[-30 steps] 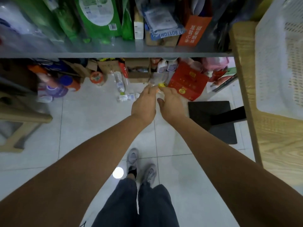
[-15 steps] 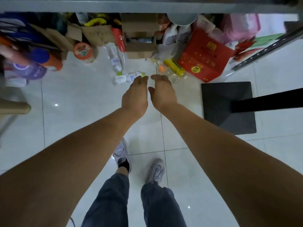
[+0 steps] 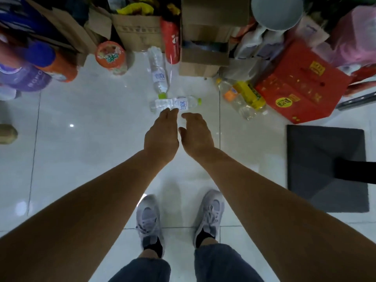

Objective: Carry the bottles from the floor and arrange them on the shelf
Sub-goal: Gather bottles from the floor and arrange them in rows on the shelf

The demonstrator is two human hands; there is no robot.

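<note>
- The nearest bottle (image 3: pixel 175 103) lies on its side on the floor (image 3: pixel 91 139), clear with a white label. Its green cap points right, and it sits just ahead of both hands.
- A second bottle (image 3: pixel 157 72) of the same kind lies beyond it, its green cap aimed at the first one's body and nearly touching it.
- Two more clear bottles, a yellow-labelled bottle (image 3: pixel 249 95) and an orange-capped bottle (image 3: pixel 234 96), lie to the right against a red box (image 3: pixel 301 84).
- The left hand (image 3: pixel 161 135) reaches palm down with fairly straight fingers. Its grip is open and empty, and the tips overlap the nearest bottle's near edge.
- The right hand (image 3: pixel 196 133) is close beside it with fingers loosely bent, its grip empty too, just short of the bottle.
- Both hands are low and together, probably so each can take one end of the bottle lying crosswise.
- From above I cannot tell whether the left fingertips actually touch the bottle.
- The shelf is out of view, the cardboard boxes (image 3: pixel 138 31) at the back are cut off by the top edge, and the labels are too blurred to read.
</note>
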